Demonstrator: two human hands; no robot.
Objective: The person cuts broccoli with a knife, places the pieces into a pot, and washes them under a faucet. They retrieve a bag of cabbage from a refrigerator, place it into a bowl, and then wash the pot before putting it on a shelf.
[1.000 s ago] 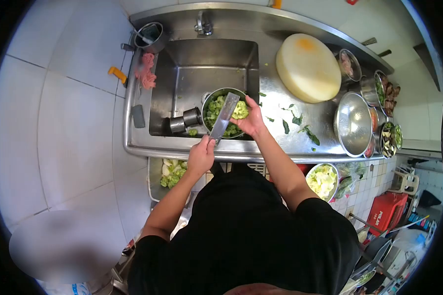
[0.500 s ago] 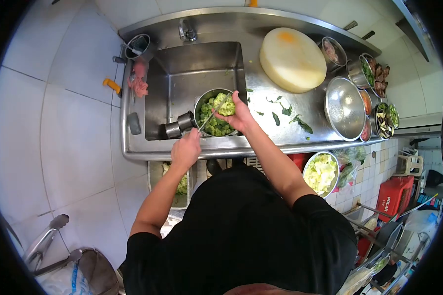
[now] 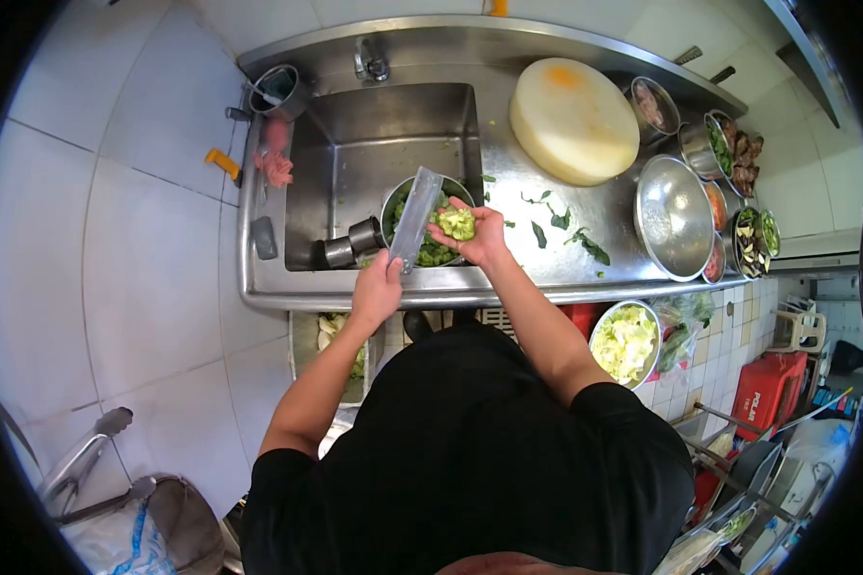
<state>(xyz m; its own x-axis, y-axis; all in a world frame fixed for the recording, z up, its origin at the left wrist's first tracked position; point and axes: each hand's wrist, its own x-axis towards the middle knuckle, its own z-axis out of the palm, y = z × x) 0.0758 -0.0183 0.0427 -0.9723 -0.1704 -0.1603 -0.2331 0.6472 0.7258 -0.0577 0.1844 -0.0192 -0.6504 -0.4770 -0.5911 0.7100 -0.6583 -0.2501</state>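
My left hand (image 3: 378,290) is closed around the handle end of a cleaver (image 3: 417,213). The blade's broad face is turned up toward me and slants over a round metal pot (image 3: 387,199) in the sink. My right hand (image 3: 479,235), palm up with fingers curled, holds a pale green broccoli piece (image 3: 456,224) just right of the blade. Cut broccoli (image 3: 435,255) lies in the pot, partly covered by the blade and my right hand. The cleaver's handle is hidden in my left fist.
The steel sink (image 3: 393,110) surrounds the pot, with small metal cups (image 3: 350,244) beside it. Rightward are a round cutting board (image 3: 575,120), loose leaves (image 3: 585,244), a metal bowl (image 3: 674,216) and several food containers. Below the counter stands a bowl of chopped cabbage (image 3: 626,343).
The cleaver has turned from edge-on to broad face up and shifted left, off the broccoli piece. My right hand has moved slightly right and down with the piece, opening its palm upward.
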